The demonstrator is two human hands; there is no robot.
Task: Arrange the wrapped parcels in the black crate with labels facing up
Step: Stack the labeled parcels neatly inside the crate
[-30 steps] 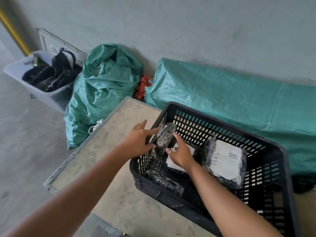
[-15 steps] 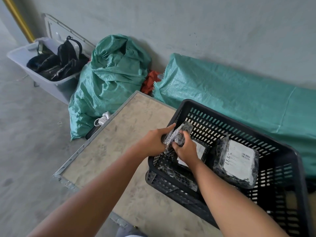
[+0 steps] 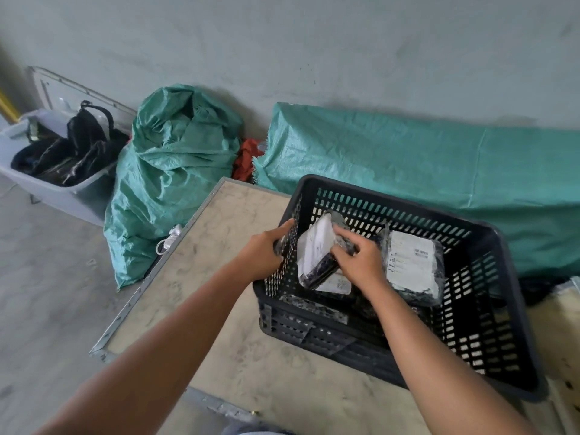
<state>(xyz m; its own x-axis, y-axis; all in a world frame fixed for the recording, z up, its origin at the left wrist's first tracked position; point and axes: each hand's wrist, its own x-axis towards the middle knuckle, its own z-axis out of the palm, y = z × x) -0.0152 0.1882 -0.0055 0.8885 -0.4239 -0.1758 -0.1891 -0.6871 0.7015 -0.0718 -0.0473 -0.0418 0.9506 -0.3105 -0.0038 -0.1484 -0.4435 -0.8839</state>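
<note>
Head camera looks down, close over crate (image 3: pixel 489 233).

A green sack (image 3: pixel 175 180) stands crumpled on the floor (image 3: pixel 44 287) beyond and to the left of the left hand (image 3: pixel 262 251), with a grey tub (image 3: pixel 62 193) of dark bags (image 3: pixel 69 152) farther left still and a framed panel (image 3: pixel 62 89) leaning on the wall (image 3: pixel 314 42) behind it. Beyond the right hand (image 3: pixel 361 262), a long green tarp (image 3: pixel 423 164) lies along the wall's foot, and a red cloth (image 3: pixel 248 158) shows between it and the sack. The desk (image 3: pixel 201 277) has a pale, scuffed top with a metal edge, and a white cord (image 3: pixel 171 238) lies just beside that edge, left of the left hand.
</note>
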